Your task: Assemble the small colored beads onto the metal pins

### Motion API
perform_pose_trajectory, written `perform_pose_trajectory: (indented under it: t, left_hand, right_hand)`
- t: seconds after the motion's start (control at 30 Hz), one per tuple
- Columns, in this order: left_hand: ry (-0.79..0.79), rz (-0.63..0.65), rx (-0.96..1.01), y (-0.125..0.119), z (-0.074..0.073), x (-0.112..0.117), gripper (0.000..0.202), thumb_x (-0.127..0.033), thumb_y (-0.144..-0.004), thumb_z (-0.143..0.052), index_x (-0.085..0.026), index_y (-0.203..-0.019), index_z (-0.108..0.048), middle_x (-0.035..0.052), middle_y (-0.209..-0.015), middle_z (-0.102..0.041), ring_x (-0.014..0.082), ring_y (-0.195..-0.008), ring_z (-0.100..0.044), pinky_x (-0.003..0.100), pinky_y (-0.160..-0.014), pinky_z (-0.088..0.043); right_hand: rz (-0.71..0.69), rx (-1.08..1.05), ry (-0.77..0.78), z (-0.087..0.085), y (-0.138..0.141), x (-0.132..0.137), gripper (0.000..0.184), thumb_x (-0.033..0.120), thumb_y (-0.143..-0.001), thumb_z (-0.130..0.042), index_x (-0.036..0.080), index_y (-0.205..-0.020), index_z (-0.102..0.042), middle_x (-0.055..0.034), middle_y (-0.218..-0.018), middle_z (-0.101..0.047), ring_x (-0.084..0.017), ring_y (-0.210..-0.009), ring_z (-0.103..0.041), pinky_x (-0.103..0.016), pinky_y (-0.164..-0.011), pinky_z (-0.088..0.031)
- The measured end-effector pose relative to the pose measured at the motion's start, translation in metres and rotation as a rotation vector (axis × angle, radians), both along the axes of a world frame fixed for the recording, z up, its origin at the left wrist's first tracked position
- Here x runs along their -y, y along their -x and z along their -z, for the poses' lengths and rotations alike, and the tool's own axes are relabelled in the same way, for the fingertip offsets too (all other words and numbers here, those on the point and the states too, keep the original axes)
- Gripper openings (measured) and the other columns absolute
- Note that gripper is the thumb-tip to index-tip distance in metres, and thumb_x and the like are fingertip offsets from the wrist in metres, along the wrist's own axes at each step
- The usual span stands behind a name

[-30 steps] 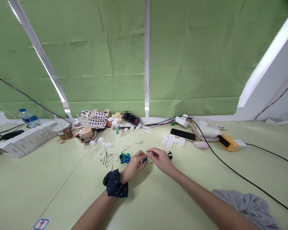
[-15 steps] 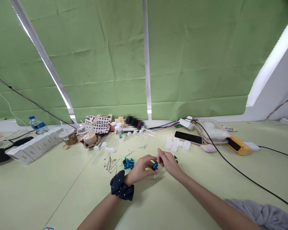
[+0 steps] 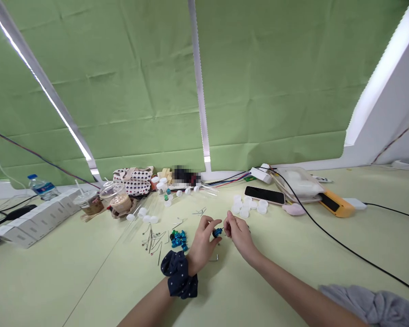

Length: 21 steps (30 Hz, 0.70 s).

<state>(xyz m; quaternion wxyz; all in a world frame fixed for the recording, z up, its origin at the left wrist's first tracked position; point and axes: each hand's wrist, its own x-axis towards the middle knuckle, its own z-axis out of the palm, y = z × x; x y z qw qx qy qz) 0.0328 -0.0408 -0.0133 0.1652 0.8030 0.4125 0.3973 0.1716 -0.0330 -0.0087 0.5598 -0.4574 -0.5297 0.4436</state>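
My left hand [image 3: 203,243], with a dark dotted scrunchie [image 3: 179,274] at its wrist, grips a small shiny blue metal fitting [image 3: 217,232] between thumb and fingers. Close on its right, my right hand [image 3: 239,234] is closed in a pinch beside the fitting's end. Whatever sits in that pinch is too small and covered to make out. Just below the hands an L-shaped thin metal rod [image 3: 214,259] lies on the table. Left of my left hand is a cluster of similar blue fittings [image 3: 179,240], with a few green and black bits. Loose thin metal rods [image 3: 152,240] are scattered further left.
White round caps [image 3: 244,212] and a phone [image 3: 265,195] lie beyond my right hand. A black cable [image 3: 322,227] crosses the right side near an orange device [image 3: 337,203]. Drink cups [image 3: 119,202], white boxes [image 3: 37,220] and a bottle [image 3: 43,187] stand at the left.
My left hand has turned more upright, and the blue fitting has tilted from near vertical to sideways, toward my right hand. My right hand keeps its pinch. The view has shifted slightly.
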Motion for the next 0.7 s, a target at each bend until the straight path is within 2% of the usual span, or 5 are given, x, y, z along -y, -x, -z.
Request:
perform_pose_trajectory:
  t: [0.2,0.27,0.33,0.53,0.7]
  left_hand:
    - [0.061,0.096,-0.103,0.005,-0.01,-0.014,0.066,-0.019,-0.067,-0.07,-0.03,-0.125,-0.041,0.005,-0.107,-0.046,0.0196,-0.092,-0.053,0.037,-0.083,-0.048]
    - [0.075,0.214,-0.182,0.018,-0.023,-0.032,0.078,-0.029,-0.062,-0.075,-0.028,-0.13,-0.036,0.0084,-0.117,-0.046,0.0253,-0.11,-0.046,0.041,-0.094,-0.041]
    - [0.051,0.243,-0.236,0.037,-0.035,-0.06,0.062,-0.03,-0.072,-0.066,-0.026,-0.128,-0.04,0.0103,-0.122,-0.045,0.0258,-0.116,-0.041,0.043,-0.099,-0.034]
    - [0.021,-0.015,-0.314,0.086,-0.039,-0.148,0.03,-0.007,-0.072,-0.058,-0.017,-0.1,-0.058,0.0085,-0.106,-0.055,0.0241,-0.104,-0.047,0.041,-0.094,-0.035]
    - [0.016,-0.106,-0.33,0.089,-0.02,-0.171,0.024,0.003,-0.064,-0.061,-0.014,-0.08,-0.056,0.0043,-0.087,-0.054,0.025,-0.097,-0.048,0.042,-0.09,-0.034]
  right_hand:
    - [0.027,-0.037,0.017,0.001,-0.001,-0.001,0.052,0.056,-0.085,-0.033,0.018,-0.053,-0.047,0.0019,-0.045,-0.042,-0.011,-0.044,-0.038,-0.023,-0.046,-0.028]
    - [0.034,-0.055,0.035,0.002,-0.003,-0.003,0.052,0.057,-0.085,-0.033,0.018,-0.055,-0.048,0.0019,-0.045,-0.042,-0.011,-0.044,-0.038,-0.023,-0.045,-0.028]
    - [0.036,-0.07,0.044,0.001,-0.004,-0.006,0.051,0.058,-0.084,-0.033,0.018,-0.057,-0.049,0.0016,-0.046,-0.043,-0.012,-0.045,-0.04,-0.023,-0.045,-0.029]
    - [0.032,-0.086,0.023,-0.004,-0.008,-0.009,0.051,0.06,-0.082,-0.035,0.019,-0.056,-0.051,0.0004,-0.047,-0.045,-0.012,-0.045,-0.042,-0.024,-0.044,-0.031]
    - [-0.015,-0.115,0.026,-0.005,-0.009,-0.01,0.051,0.059,-0.082,-0.038,0.018,-0.055,-0.051,0.0007,-0.045,-0.045,-0.012,-0.044,-0.042,-0.024,-0.044,-0.031]
